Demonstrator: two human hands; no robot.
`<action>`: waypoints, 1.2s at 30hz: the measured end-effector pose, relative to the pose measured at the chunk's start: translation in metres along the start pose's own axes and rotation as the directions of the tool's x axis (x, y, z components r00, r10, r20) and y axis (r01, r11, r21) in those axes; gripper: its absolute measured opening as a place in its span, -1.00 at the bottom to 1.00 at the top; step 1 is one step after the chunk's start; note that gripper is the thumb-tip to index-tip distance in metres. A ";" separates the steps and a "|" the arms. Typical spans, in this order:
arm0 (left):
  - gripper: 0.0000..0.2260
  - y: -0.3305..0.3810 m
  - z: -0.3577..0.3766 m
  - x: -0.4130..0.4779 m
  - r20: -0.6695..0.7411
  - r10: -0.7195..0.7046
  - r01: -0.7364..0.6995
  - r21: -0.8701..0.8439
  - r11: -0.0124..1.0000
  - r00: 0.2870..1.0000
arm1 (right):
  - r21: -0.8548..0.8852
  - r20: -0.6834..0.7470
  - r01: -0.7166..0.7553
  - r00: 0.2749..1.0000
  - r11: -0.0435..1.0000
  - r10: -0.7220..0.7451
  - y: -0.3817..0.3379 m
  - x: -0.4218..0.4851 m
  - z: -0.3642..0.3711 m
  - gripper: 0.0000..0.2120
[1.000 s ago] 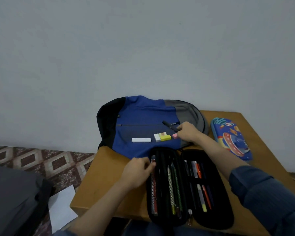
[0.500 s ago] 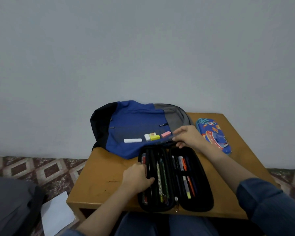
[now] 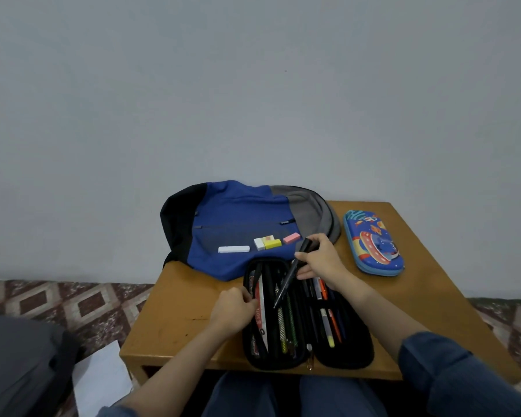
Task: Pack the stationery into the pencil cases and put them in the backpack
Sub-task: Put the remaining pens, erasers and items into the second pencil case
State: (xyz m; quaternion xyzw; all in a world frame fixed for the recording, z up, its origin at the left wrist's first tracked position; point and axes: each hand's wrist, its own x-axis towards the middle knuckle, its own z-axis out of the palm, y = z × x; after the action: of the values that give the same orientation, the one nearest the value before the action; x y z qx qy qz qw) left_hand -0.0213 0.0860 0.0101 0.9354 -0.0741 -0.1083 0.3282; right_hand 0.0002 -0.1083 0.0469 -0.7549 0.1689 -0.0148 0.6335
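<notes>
Head view. A black pencil case (image 3: pixel 360 353) is lying unzipped and spread flat at the near edge of the tabletop (image 3: pixel 175 323), both halves filled with pens and pencils under elastic loops.

A black pen (image 3: pixel 290 273) is being held by the right hand (image 3: pixel 319 263), the grip pinching its upper end between thumb and fingers. The pen is being kept tilted, its lower tip hanging over the left half of the case.

The left rim of the case is being gripped by the left hand (image 3: pixel 233 308), fingers curled onto the edge.

A blue, black and grey backpack (image 3: pixel 238 212) is lying flat behind the case, against the wall. Three erasers are resting on it: a long white eraser (image 3: pixel 233 249), a white-and-yellow eraser (image 3: pixel 268 243) just beside it, and a pink eraser (image 3: pixel 291 238) near the right hand's knuckles.

A blue printed pencil case (image 3: pixel 373 245) is lying zipped up on the right of the tabletop, well apart from the black one.

On the patterned floor (image 3: pixel 73 302) at left, a white sheet (image 3: pixel 103 377) is lying beside a dark bag (image 3: pixel 18 362).
</notes>
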 end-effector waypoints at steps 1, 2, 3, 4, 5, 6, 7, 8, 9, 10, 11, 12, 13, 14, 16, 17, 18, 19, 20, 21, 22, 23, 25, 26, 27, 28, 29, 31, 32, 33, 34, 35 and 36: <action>-0.79 -0.001 -0.001 0.000 0.007 -0.008 0.009 -0.033 0.999 1.000 | 0.006 -0.015 0.007 1.000 1.000 -0.007 0.001 -0.001 0.004 -0.67; -0.79 -0.001 -0.001 0.001 0.012 -0.019 0.020 -0.063 0.998 1.000 | 0.002 -0.032 0.016 0.999 1.000 -0.016 0.002 -0.002 0.008 -0.66; -0.79 -0.002 -0.002 0.001 0.015 -0.034 0.035 -0.098 0.995 0.999 | -0.005 -0.042 0.021 0.999 1.000 -0.021 0.003 -0.003 0.013 -0.66; -0.79 -0.003 -0.002 0.001 0.018 -0.047 0.049 -0.129 0.990 0.999 | -0.014 -0.047 0.023 0.999 1.000 -0.024 0.005 -0.004 0.017 -0.66; -0.79 -0.003 -0.003 0.001 0.019 -0.055 0.057 -0.154 0.986 0.998 | -0.021 -0.048 0.024 0.999 0.999 -0.025 0.006 -0.005 0.021 -0.67; -0.80 -0.003 -0.003 0.001 0.021 -0.059 0.061 -0.173 0.983 0.998 | -0.022 -0.049 0.025 0.998 0.999 -0.026 0.007 -0.005 0.025 -0.67; -0.81 -0.003 -0.003 0.001 0.025 -0.060 0.064 -0.191 0.980 0.998 | -0.018 -0.055 0.029 0.998 0.999 -0.029 0.008 -0.006 0.029 -0.67; -0.81 -0.002 -0.003 0.001 0.029 -0.060 0.065 -0.209 0.976 0.998 | -0.011 -0.064 0.036 0.997 0.999 -0.037 0.009 -0.006 0.032 -0.67; -0.80 -0.002 -0.003 0.001 0.030 -0.057 0.062 -0.224 0.973 0.998 | -0.008 -0.074 0.048 0.996 0.999 -0.048 0.010 -0.007 0.036 -0.66; -0.79 -0.001 -0.003 0.001 0.028 -0.053 0.058 -0.233 0.971 0.998 | -0.009 -0.084 0.057 0.995 0.998 -0.058 0.011 -0.007 0.039 -0.66; -0.78 -0.002 -0.004 0.001 0.026 -0.050 0.055 -0.239 0.969 0.998 | -0.012 -0.093 0.063 0.994 0.998 -0.063 0.012 -0.008 0.042 -0.65; -0.78 -0.002 -0.004 0.002 0.026 -0.048 0.053 -0.248 0.967 0.999 | -0.020 -0.103 0.064 0.993 0.998 -0.065 0.013 -0.008 0.045 -0.65; -0.77 -0.002 -0.004 0.002 0.028 -0.046 0.052 -0.260 0.964 0.999 | -0.028 -0.111 0.060 0.992 0.998 -0.063 0.013 -0.008 0.047 -0.65; -0.77 -0.002 -0.004 0.002 0.034 -0.047 0.054 -0.273 0.961 0.998 | -0.031 -0.113 0.051 0.992 0.998 -0.054 0.012 -0.008 0.047 -0.65; -0.78 -0.003 -0.003 0.002 0.038 -0.049 0.058 -0.300 0.952 0.998 | -0.024 -0.073 0.006 0.997 1.000 -0.007 0.011 -0.008 0.047 -0.65; -0.78 -0.002 -0.003 0.002 0.035 -0.048 0.056 -0.312 0.948 0.998 | -0.022 -0.025 -0.024 0.999 0.999 0.023 0.011 -0.009 0.047 -0.66; -0.77 -0.002 -0.002 0.002 0.026 -0.044 0.050 -0.319 0.946 0.999 | -0.026 0.025 -0.052 0.998 0.998 0.053 0.012 -0.012 0.048 -0.66; -0.76 -0.002 -0.002 0.002 0.015 -0.037 0.040 -0.321 0.946 0.999 | -0.037 0.066 -0.075 0.995 0.996 0.078 0.013 -0.015 0.051 -0.67; -0.76 -0.002 -0.002 0.003 0.011 -0.029 0.031 -0.323 0.946 1.000 | -0.058 0.102 -0.093 0.990 0.994 0.098 0.015 -0.018 0.054 -0.66; -0.76 -0.002 -0.002 0.002 0.012 -0.020 0.023 -0.329 0.944 1.000 | -0.090 0.140 -0.102 0.984 0.991 0.114 0.017 -0.023 0.059 -0.61; -0.77 -0.002 -0.002 0.002 0.017 -0.008 0.013 -0.337 0.942 1.000 | -0.135 0.174 -0.100 0.977 0.986 0.122 0.020 -0.026 0.064 -0.54; -0.77 -0.002 -0.002 0.002 0.021 0.004 0.004 -0.345 0.939 1.000 | -0.189 0.198 -0.086 0.972 0.978 0.124 0.022 -0.029 0.068 -0.48; -0.77 -0.003 -0.001 0.001 0.015 0.014 -0.008 -0.351 0.936 1.000 | -0.273 0.208 -0.062 0.971 0.960 0.122 0.024 -0.031 0.073 -0.48; -0.76 -0.005 -0.001 0.001 0.004 0.016 -0.014 -0.352 0.936 1.000 | -0.294 0.199 -0.062 0.972 0.954 0.124 0.023 -0.032 0.076 -0.55; -0.76 -0.006 -0.001 0.001 -0.005 0.020 -0.021 -0.354 0.935 1.000 | -0.312 0.189 -0.069 0.973 0.948 0.133 0.022 -0.033 0.078 -0.65; -0.76 -0.008 0.000 0.001 -0.012 0.029 -0.031 -0.355 0.934 1.000 | -0.337 0.173 -0.084 0.973 0.938 0.150 0.022 -0.033 0.079 -0.75; -0.76 -0.009 0.000 0.001 -0.016 0.036 -0.040 -0.354 0.934 0.999 | -0.356 0.157 -0.106 0.973 0.929 0.171 0.021 -0.033 0.079 -0.82; -0.77 -0.013 -0.001 0.002 -0.022 0.029 -0.035 -0.364 0.931 0.999 | -0.320 0.166 -0.162 0.960 0.934 0.224 0.017 -0.033 0.077 -0.81; -0.78 -0.015 -0.002 0.003 -0.023 0.011 -0.019 -0.377 0.926 1.000 | -0.270 0.189 -0.204 0.947 0.941 0.260 0.015 -0.033 0.075 -0.75; -0.78 -0.016 -0.003 0.004 -0.020 -0.013 0.004 -0.394 0.919 1.000 | -0.225 0.215 -0.241 0.933 0.944 0.289 0.013 -0.035 0.072 -0.69; -0.78 -0.019 -0.005 0.006 -0.016 -0.039 0.029 -0.414 0.910 0.999 | -0.195 0.232 -0.264 0.923 0.945 0.306 0.011 -0.036 0.070 -0.65; -0.78 -0.021 -0.006 0.007 -0.012 -0.063 0.051 -0.434 0.899 0.998 | -0.190 0.229 -0.252 0.928 0.949 0.292 0.012 -0.037 0.070 -0.65; -0.78 -0.023 -0.006 0.009 -0.012 -0.084 0.070 -0.450 0.890 0.996 | -0.205 0.209 -0.208 0.945 0.956 0.251 0.015 -0.037 0.071 -0.67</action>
State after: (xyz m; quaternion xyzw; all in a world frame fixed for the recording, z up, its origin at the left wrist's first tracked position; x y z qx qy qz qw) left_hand -0.0091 0.1060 -0.0013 0.8381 -0.0048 -0.1211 0.5320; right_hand -0.0218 -0.0322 0.0257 -0.7806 0.1811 0.1633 0.5755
